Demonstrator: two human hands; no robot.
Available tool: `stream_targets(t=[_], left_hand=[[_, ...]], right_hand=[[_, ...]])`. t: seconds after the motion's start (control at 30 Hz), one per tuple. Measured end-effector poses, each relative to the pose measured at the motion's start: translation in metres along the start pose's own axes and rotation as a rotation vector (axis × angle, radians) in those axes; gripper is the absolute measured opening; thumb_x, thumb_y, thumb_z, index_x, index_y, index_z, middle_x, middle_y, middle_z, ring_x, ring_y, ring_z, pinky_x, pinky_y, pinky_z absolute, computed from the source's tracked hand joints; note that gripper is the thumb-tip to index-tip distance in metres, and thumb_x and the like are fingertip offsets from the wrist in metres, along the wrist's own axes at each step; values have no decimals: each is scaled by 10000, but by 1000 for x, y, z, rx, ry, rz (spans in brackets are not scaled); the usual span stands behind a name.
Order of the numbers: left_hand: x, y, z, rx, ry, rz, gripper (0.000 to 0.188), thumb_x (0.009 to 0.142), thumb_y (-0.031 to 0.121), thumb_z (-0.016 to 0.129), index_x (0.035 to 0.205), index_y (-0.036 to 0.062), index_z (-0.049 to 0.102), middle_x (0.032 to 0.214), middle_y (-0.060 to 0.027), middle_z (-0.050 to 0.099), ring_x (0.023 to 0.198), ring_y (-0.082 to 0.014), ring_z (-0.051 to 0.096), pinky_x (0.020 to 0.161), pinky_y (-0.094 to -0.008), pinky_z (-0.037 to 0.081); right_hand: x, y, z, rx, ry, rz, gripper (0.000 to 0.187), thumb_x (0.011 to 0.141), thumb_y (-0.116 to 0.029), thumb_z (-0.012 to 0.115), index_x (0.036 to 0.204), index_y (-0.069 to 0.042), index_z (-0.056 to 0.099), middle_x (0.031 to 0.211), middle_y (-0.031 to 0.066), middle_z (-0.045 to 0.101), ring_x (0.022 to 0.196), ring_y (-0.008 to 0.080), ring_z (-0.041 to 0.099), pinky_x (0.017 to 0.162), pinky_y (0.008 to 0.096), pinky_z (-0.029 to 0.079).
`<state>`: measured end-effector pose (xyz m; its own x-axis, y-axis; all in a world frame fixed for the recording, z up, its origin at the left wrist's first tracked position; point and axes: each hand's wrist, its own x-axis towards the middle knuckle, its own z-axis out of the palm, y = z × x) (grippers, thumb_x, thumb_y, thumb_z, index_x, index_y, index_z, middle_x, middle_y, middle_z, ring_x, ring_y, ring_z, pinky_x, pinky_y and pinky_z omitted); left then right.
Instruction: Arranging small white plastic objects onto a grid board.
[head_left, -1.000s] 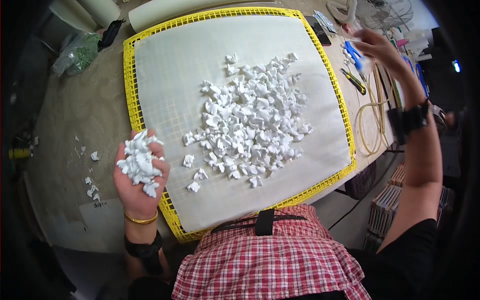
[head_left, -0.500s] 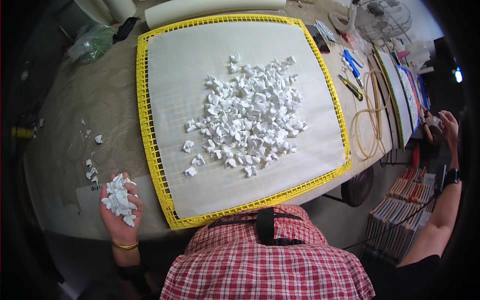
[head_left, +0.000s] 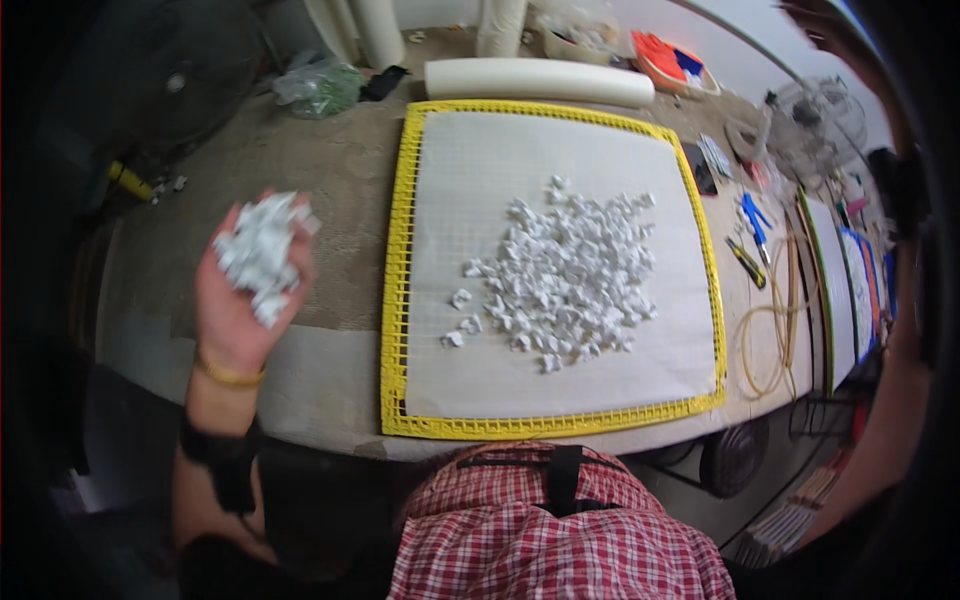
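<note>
My left hand (head_left: 240, 318), palm up with its fingers curled, holds a heap of small white flower-shaped pieces (head_left: 262, 258) over the left part of the table. Right of it lies a yellow lattice-edged tray (head_left: 398, 270) lined with a pale sheet (head_left: 450, 380). Many similar white pieces (head_left: 575, 275) are piled on the sheet, with a few loose ones at the pile's left edge. My right hand (head_left: 850, 30) is raised high at the upper right rim, dark and partly cut off. Its fingers do not show clearly, nor whether they hold anything.
A pale roll (head_left: 540, 82) lies behind the tray. At the back left is a plastic bag with green contents (head_left: 325, 88). Right of the tray are a yellow utility knife (head_left: 745, 262), a blue-handled tool (head_left: 756, 222), coiled tubing (head_left: 765, 340) and a fan (head_left: 820, 120).
My left hand has lifted and moved farther over the table with the white pieces. My right hand has risen to the upper rim. The whole view has shifted, so the tray appears lower and more rightward.
</note>
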<state>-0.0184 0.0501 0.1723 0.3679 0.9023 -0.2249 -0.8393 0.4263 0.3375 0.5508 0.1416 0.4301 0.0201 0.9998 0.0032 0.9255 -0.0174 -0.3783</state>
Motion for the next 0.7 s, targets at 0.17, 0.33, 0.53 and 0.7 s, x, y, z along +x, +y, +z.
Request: stream_targets(t=[0.17, 0.33, 0.53, 0.7], left_hand=[[72, -35, -16, -224, -98, -28, 317, 959, 322, 517, 1139, 82, 620, 1143, -181, 625, 997, -312, 635, 829, -441, 555], [119, -104, -64, -528, -36, -144, 305, 970, 358, 517, 1111, 116, 638, 1167, -147, 631, 1041, -296, 606, 852, -422, 536], [166, -122, -104, -612, 45, -76, 303, 979, 372, 507, 1145, 147, 624, 1191, -142, 630, 992, -297, 633, 827, -432, 539], [185, -120, -107, -469, 51, 61, 329, 977, 391, 508, 1199, 158, 573, 1202, -126, 631, 966, -278, 656, 792, -434, 549]], right_hand=[[122, -87, 227, 187, -170, -524, 326, 931, -269, 628, 1159, -38, 603, 963, 38, 661, 931, 156, 610, 857, 352, 484], [171, -106, 418, 312, -61, -508, 334, 768, -215, 805, 1031, -44, 691, 876, 90, 693, 801, 195, 663, 735, 316, 533], [205, -100, 500, 197, 13, -566, 273, 730, -104, 777, 966, -27, 663, 891, 130, 639, 844, 281, 648, 768, 369, 518], [221, -92, 524, 178, 15, -548, 267, 757, -91, 751, 996, -26, 651, 926, 134, 622, 859, 283, 639, 780, 376, 509]])
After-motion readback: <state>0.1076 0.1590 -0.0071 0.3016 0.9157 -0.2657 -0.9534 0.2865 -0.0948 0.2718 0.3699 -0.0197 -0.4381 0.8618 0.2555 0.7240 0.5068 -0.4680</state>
